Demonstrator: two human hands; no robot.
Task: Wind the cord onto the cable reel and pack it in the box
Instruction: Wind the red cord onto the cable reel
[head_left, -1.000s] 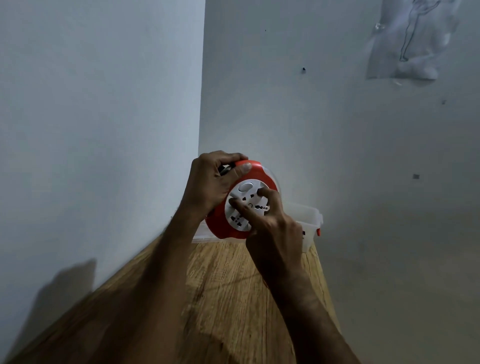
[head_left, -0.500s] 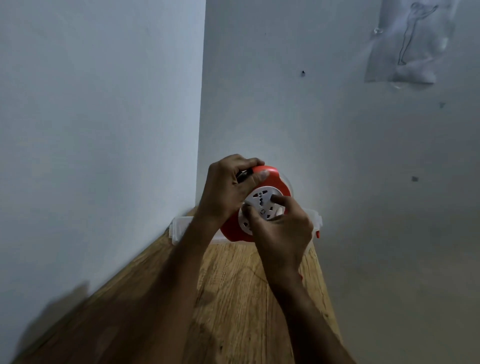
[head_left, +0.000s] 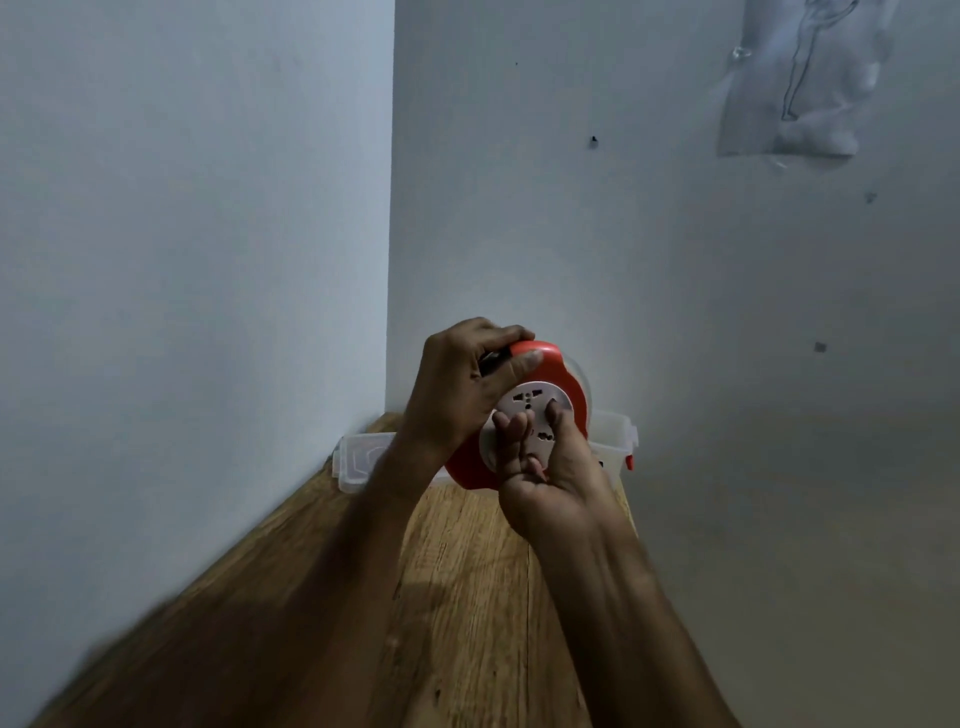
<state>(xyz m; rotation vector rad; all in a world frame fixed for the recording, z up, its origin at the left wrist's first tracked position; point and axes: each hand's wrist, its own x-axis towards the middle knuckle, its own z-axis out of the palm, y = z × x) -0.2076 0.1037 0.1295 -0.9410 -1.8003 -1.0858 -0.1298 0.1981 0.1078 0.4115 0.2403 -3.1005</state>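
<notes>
While gripped left (head_left: 457, 384) — reel (head_left: 563, 374) overhangs box (head_left: 613, 441).

Reel held up over the near side of the box, in the corner.
The round red plastic cable reel (head_left: 519, 415) sits between both hands above the wooden surface (head_left: 467, 597): left hand (head_left: 462, 384) on its upper left edge, right hand (head_left: 545, 467) against its front face. Behind it, the clear plastic box (head_left: 613, 436) lies on the surface at the wall, with the clear flat lid (head_left: 363, 460) to its left.
</notes>
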